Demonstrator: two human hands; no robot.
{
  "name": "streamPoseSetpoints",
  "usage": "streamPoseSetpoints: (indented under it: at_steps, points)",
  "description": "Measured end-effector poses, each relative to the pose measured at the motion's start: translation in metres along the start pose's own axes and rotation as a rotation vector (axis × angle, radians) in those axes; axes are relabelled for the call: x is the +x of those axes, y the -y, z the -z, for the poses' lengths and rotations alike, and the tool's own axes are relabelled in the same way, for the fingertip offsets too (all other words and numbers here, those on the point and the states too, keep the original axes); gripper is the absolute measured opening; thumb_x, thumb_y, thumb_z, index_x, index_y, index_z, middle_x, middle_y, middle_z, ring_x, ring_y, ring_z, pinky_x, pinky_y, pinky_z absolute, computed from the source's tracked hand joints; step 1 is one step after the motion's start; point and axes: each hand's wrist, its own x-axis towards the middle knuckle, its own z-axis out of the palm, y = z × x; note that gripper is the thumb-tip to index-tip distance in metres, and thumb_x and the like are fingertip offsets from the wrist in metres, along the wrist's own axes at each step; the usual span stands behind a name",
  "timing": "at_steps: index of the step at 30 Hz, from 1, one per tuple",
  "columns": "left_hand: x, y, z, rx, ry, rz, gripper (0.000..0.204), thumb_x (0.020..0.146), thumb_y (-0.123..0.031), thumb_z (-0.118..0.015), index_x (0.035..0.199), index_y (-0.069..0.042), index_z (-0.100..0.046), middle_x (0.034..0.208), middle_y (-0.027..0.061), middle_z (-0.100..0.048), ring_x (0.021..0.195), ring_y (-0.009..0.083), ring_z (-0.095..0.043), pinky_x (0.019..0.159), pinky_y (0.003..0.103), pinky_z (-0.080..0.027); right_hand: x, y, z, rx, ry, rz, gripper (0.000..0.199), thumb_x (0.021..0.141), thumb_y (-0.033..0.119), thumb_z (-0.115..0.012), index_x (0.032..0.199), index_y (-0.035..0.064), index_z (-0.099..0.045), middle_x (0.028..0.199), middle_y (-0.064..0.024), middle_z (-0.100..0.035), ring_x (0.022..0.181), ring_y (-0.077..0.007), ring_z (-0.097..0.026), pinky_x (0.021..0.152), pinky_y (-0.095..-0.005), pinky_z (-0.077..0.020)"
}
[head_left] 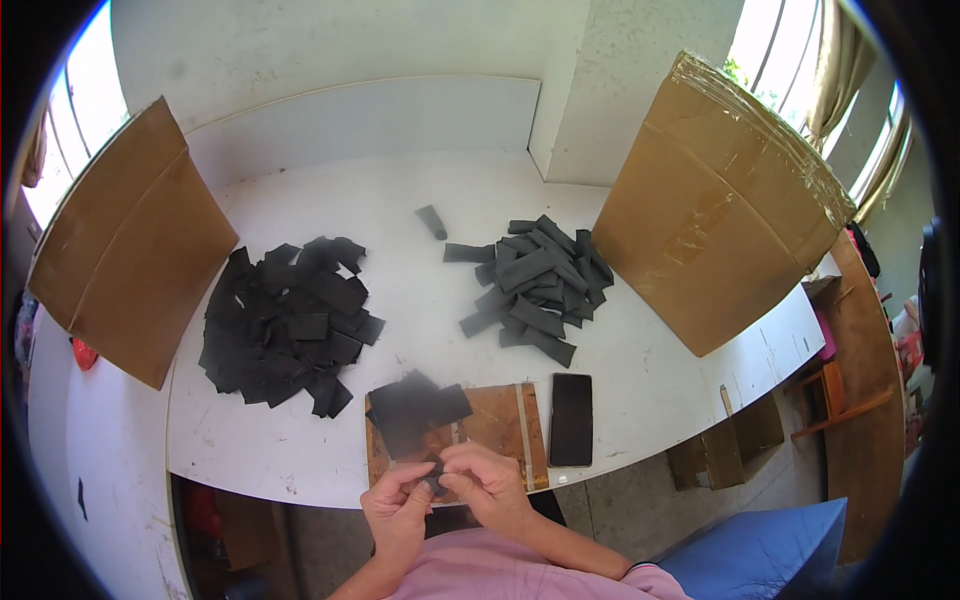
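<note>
Black fabric, a small piece [432, 482], is pinched between both hands right at the near edge of the white table [640, 380]. The left hand [397, 502] is curled mostly closed, thumb and fingertips clamped on the piece's left side; the right hand [487, 478] is curled the same way on its right side, so the two hands are touching around it. Exactly how the piece is folded can't be told, it's mostly hidden by the fingers.

Just beyond the hands, a brown wooden board [500, 425] is laid flush with the table's front edge, and a few black pieces [415, 408] are stacked on its left half. A black phone-like slab [571, 419] is set just beside the board's right edge, apart from it by a thin gap.

Farther out, a big loose heap of black pieces [285, 325] is spread on the left, and a pile of dark grey strips [535, 285] sits on the right, with one stray strip [432, 221] lying apart behind it. Bare tabletop is left between the two heaps, running straight back to the wall.

Cardboard sheets are propped at both sides: one [130, 240] on the left edge, one [720, 210] leaning on the right.
</note>
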Motion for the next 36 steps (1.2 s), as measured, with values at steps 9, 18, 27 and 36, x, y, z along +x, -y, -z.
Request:
streamPoseSetpoints:
  at_steps: [9,18,27,36]
  points:
    - [0.012,-0.020,-0.009,-0.104,-0.007,-0.120,0.007,0.080,0.001,-0.055,0.087,0.004,-0.055,0.076,0.0074,-0.059,0.055,0.0061,-0.050,0.046,0.016,-0.040,0.020,0.030,0.007,-0.074,0.040,0.011,0.010,0.075,0.005,-0.060,0.081,0.0001,-0.055,0.082,-0.0085,-0.053,0.075,-0.0156,-0.052,0.063,-0.0244,-0.0422]
    - [0.039,-0.074,-0.006,-0.965,0.484,0.217,0.014,0.076,0.008,-0.048,0.090,0.006,-0.046,0.073,0.0146,-0.054,0.036,0.0045,-0.037,0.033,0.018,-0.033,0.048,0.074,0.020,0.032,0.119,0.066,0.009,0.078,0.009,-0.057,0.077,0.0012,-0.054,0.072,-0.0040,-0.047,0.064,-0.0124,-0.045,0.057,-0.0235,-0.0359]
    - [0.089,-0.038,0.008,-1.357,0.306,0.739,0.026,0.081,0.000,-0.039,0.104,0.007,-0.048,0.081,0.0153,-0.059,0.032,0.0061,-0.033,0.031,0.018,-0.032,0.075,0.017,0.009,0.324,0.087,-0.324,0.017,0.083,0.017,-0.053,0.074,0.0024,-0.054,0.060,-0.0001,-0.047,0.053,-0.0071,-0.042,0.046,-0.0218,-0.0337]
    - [0.092,-0.023,0.022,-1.224,0.291,0.662,0.023,0.085,-0.006,-0.039,0.105,0.002,-0.049,0.078,0.0106,-0.056,0.034,0.0062,-0.035,0.031,0.018,-0.033,0.080,0.006,0.008,0.402,0.184,-0.303,0.020,0.081,0.019,-0.054,0.074,0.0006,-0.054,0.061,0.0012,-0.048,0.055,-0.0054,-0.041,0.047,-0.0212,-0.0329]
